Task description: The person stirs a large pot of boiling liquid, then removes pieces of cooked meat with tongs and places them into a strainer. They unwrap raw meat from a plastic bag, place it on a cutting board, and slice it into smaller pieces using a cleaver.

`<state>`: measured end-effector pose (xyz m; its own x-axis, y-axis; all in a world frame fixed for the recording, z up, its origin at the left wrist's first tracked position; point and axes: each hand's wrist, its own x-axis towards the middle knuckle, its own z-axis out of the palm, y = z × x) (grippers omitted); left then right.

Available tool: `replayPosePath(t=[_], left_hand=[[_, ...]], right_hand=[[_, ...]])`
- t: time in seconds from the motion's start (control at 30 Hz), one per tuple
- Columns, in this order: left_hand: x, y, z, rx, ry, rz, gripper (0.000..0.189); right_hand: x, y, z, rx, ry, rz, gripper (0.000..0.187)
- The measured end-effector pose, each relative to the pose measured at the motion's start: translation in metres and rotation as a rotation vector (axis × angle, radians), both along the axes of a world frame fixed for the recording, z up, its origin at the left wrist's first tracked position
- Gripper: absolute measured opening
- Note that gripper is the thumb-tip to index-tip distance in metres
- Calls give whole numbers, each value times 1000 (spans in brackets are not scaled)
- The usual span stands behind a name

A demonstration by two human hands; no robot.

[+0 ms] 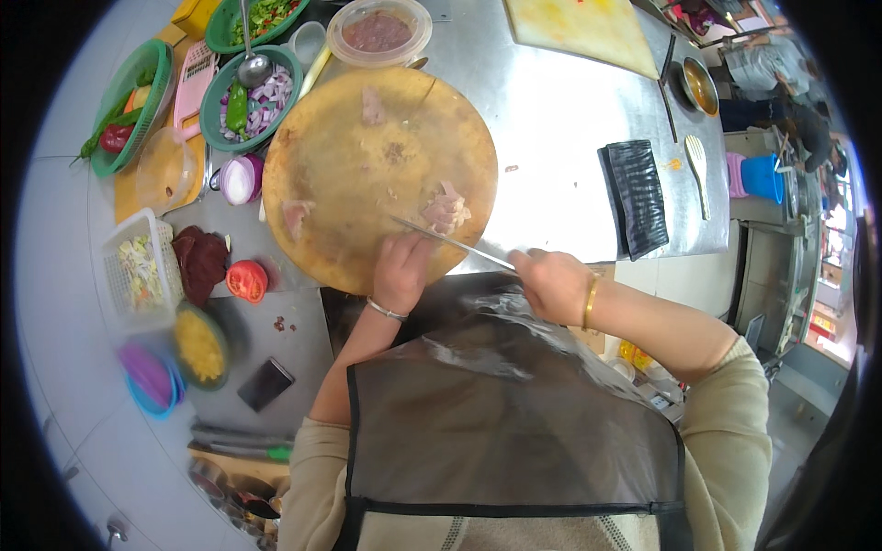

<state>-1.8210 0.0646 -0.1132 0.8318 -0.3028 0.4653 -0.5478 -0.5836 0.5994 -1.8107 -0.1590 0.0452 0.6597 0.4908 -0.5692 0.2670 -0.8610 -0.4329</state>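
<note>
A round wooden chopping block [331, 165] lies before me. My right hand [555, 286] grips the handle end of a knife [458, 244]. Its thin blade, seen edge-on, reaches left over the block's near part. My left hand [403, 268] rests on the near edge of the block, fingers bent, just on my side of the blade. Whatever may be under those fingers is hidden. Beyond the blade sits a small heap of sliced pale pink meat [446, 209]. Other meat pieces lie at the block's left [296, 217] and far side [372, 107].
Left of the block are a green bowl of chopped onion [272, 96], half an onion [241, 180], a cut tomato [247, 281] and dark liver-like meat [200, 263]. A tub of minced meat [377, 34] stands behind. Rightward lie a black ridged plate [637, 200] and a plastic fork [697, 175].
</note>
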Motion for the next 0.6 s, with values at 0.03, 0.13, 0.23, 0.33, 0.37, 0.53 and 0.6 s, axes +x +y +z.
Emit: replayPosePath(t=[0.03, 0.13, 0.23, 0.33, 0.37, 0.53, 0.6], left_hand=[[0, 0, -2, 1, -1, 2, 24], [0, 0, -4, -8, 1, -2, 23], [1, 1, -4, -10, 0, -6, 21], [1, 3, 0, -19, 1, -18, 20], [1, 3, 1, -18, 5, -23, 20], [1, 3, 4, -3, -15, -22, 24], [2, 2, 4, -22, -1, -22, 24]], right_hand=[[-3, -4, 2, -5, 11, 3, 22], [-6, 2, -13, 20, -40, -13, 20], [4, 29, -46, 66, -95, -60, 22], [15, 40, -61, 56, -71, -69, 27], [16, 35, -58, 65, -83, -65, 27], [2, 6, -23, -9, -74, 37, 23], [-3, 4, -20, -45, -37, 16, 25]])
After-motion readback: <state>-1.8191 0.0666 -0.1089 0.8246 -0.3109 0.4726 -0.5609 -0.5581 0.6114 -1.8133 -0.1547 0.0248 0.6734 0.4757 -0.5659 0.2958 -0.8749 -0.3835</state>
